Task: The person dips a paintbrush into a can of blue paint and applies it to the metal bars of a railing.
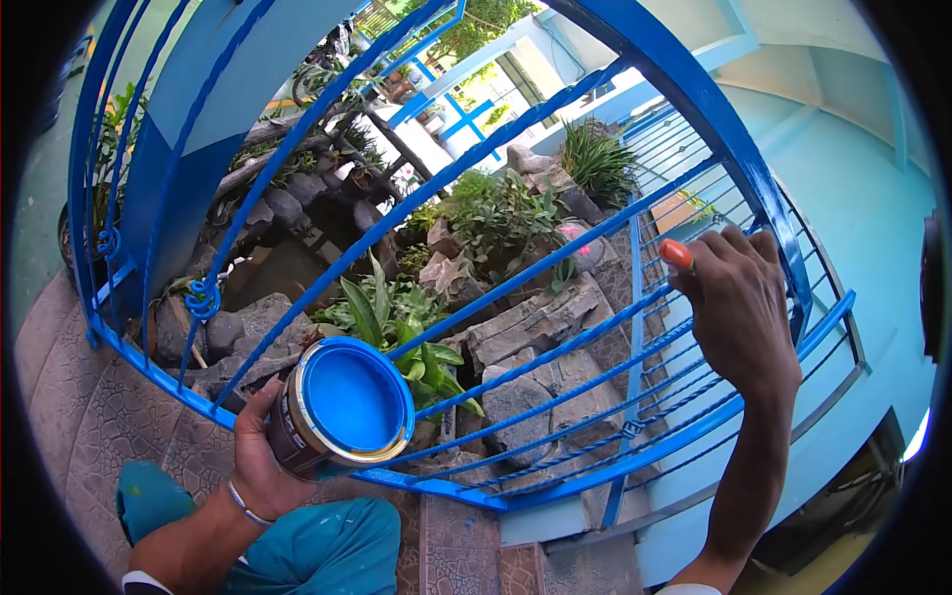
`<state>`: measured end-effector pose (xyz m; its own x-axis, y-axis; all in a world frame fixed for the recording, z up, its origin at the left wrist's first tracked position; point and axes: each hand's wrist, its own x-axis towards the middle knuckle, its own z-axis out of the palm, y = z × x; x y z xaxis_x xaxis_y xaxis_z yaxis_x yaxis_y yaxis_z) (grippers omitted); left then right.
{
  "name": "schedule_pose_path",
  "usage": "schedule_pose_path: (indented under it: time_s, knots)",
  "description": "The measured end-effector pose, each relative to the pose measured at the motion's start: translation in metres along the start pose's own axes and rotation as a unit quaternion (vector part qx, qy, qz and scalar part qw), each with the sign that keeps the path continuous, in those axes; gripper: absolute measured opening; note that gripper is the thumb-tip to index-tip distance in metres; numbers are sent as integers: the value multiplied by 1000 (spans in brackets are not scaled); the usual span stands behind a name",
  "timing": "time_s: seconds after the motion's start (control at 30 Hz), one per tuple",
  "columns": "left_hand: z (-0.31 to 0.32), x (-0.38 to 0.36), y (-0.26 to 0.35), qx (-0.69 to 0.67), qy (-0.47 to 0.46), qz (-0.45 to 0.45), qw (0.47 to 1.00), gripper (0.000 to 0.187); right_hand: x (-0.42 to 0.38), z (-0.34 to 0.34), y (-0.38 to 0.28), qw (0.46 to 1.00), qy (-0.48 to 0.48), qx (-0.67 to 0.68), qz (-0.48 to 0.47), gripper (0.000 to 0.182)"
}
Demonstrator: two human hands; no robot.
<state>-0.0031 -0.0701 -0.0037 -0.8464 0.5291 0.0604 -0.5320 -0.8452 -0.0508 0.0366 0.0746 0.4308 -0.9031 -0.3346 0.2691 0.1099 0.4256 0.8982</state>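
My left hand [260, 451] is wrapped round a paint can [295, 428], tilted so that its mouth faces me. Bright blue paint [352, 392] shows inside, and some is smeared on the rim. Up at the right, my right hand [739, 307] is closed beside the thick blue top rail [739, 149] of a metal railing. The orange handle end of a paintbrush [676, 254] sticks out from its thumb side; the bristles are hidden behind the hand. Twisted blue bars [535, 268] run from the top rail to the bottom rail [595, 476].
Behind the bars lies a garden bed with rocks [540, 322], leafy plants [496, 213] and a dark pond [278, 273]. A blue post [188, 188] stands at the left. Below me are patterned stone tiles [129, 436]; a light blue wall [853, 218] rises at the right.
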Motion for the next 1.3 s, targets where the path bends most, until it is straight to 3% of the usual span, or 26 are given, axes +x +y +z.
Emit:
schedule_pose_path:
  time_s: [0.13, 0.27, 0.4, 0.53, 0.67, 0.77, 0.9, 1.07, 1.17, 1.3]
  knots:
    - [3, -1, 1, -1, 19, 4, 1000, 77, -9, -11, 2, 990, 5, 138, -19, 6]
    - [7, -2, 1, -3, 4, -1, 1000, 76, 2, 6, 23, 979, 180, 59, -78, 18]
    - [12, -5, 4, 14, 6, 0, 1000, 76, -6, 13, 36, 991, 115, 23, -67, 19]
    - [10, -3, 2, 14, 4, -1, 1000, 75, -19, -7, 23, 991, 44, 115, -47, 15]
    - [8, -4, 2, 18, 16, 1, 1000, 75, -4, 4, 31, 985, 153, 52, -64, 13]
    - [12, -6, 3, -2, 16, -3, 1000, 75, 2, 10, 23, 994, 92, 1, -52, 8]
    - [9, -4, 2, -34, 24, 0, 999, 75, 1, -1, 7, 994, -15, 91, -56, 9]
    - [12, -6, 3, -42, 17, -3, 999, 73, 10, 0, 10, 989, 132, 37, -63, 7]
    - [16, -8, 4, -46, 11, -3, 999, 70, 8, 6, 8, 998, 46, 5, -45, 10]
    - [20, -10, 5, -39, 0, -1, 999, 64, -5, 8, -7, 989, -26, 121, -83, 12]
